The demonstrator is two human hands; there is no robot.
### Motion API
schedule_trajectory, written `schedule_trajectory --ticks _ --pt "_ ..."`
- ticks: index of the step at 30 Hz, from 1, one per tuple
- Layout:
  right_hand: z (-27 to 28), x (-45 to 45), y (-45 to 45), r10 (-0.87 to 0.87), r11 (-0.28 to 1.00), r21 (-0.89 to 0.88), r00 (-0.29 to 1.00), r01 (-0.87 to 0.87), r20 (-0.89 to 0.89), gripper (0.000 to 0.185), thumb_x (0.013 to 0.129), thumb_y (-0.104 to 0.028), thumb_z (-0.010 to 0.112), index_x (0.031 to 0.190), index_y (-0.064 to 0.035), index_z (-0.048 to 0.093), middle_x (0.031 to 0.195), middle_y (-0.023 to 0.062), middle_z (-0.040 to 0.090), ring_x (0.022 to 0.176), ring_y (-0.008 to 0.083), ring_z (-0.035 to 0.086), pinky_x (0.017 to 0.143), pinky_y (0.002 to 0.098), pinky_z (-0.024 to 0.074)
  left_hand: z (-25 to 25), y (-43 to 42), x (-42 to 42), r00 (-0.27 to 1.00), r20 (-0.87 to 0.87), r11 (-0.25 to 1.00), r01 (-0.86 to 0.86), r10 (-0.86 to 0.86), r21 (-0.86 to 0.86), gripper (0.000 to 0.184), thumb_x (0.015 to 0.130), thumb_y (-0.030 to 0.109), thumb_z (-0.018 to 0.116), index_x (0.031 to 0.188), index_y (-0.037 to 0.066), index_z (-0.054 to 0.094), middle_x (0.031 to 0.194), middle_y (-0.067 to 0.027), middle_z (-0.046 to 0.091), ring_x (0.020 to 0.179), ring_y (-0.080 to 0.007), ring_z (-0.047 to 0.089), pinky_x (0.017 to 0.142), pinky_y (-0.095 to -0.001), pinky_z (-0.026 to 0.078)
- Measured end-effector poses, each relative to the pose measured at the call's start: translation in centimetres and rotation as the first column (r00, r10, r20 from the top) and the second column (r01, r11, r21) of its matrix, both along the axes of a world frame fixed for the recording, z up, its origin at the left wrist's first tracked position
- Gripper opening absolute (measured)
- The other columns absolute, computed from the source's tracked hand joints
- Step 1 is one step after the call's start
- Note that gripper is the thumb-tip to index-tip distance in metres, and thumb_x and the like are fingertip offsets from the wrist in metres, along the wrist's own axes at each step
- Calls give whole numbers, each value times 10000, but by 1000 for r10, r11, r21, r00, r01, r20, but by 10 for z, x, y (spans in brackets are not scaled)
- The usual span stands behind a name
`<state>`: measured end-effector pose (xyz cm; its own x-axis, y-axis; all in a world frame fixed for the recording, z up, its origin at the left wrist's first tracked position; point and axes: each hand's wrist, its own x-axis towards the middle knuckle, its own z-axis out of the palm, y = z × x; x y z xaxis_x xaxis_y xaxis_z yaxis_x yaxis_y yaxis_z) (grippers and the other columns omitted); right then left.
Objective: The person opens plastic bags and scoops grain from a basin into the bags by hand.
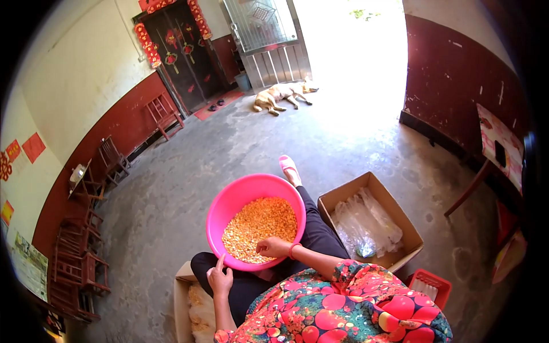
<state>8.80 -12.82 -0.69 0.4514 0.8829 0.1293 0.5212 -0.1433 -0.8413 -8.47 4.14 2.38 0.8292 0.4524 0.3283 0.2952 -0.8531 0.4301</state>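
A large pink basin (pixel 216 220) rests on my lap, holding a heap of orange-yellow kernels (pixel 260 220). At the basin's near left rim is my left hand (pixel 220 278), its index finger stretched out against the rim and nothing visible in it. Over the near part of the kernels, my right hand (pixel 273 247) has its fingers bent down at the surface; what they hold, if anything, is too small to see. A red band circles the right wrist.
Right of my legs stands a cardboard box (pixel 409 251) with clear plastic bags; another box (pixel 182 291) is at lower left. A red basket (pixel 443 286) sits lower right. A dog (pixel 280 96) lies near the doorway. Wooden chairs (pixel 83 268) line the left wall.
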Motion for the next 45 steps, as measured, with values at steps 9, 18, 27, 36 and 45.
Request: schedule_trajectory --ticks 9,18,27,36,45 --pt "-7 1 4 42 999 -18 998 -41 48 202 711 -172 509 869 -68 580 726 97 587 690 202 572 632 304 449 -2 0 -5 1000 -4 1000 -7 7 10 433 637 123 544 1068 149 515 699 -65 592 654 -219 553 755 -332 373" --pt "-6 4 2 53 998 -18 999 -53 7 202 691 -204 534 844 -81 583 751 92 596 705 220 575 629 316 448 -4 1 0 1000 -7 1000 -16 16 10 425 635 133 546 1059 151 521 686 -58 593 643 -211 553 744 -329 374" --pt "-5 3 2 59 998 -33 998 -59 1 208 687 -205 534 847 -83 586 746 89 595 701 217 574 629 313 447 1 -2 0 1000 12 1000 -9 9 9 412 636 132 543 1048 144 529 664 -65 585 623 -217 550 724 -325 380" --pt "-4 3 2 57 998 -41 998 -57 -1 205 689 -208 537 846 -86 587 756 91 593 710 216 572 634 310 447 1 -2 1 1000 12 1000 -7 7 13 413 636 130 542 1048 144 529 657 -63 580 626 -219 548 729 -327 378" --pt "3 2 2 78 993 -90 997 -80 -20 212 676 -210 532 828 -84 607 773 104 600 728 231 572 652 329 442 -1 -1 0 1000 16 1000 -8 8 27 418 631 123 544 1048 144 530 664 -64 584 627 -215 550 732 -329 379"
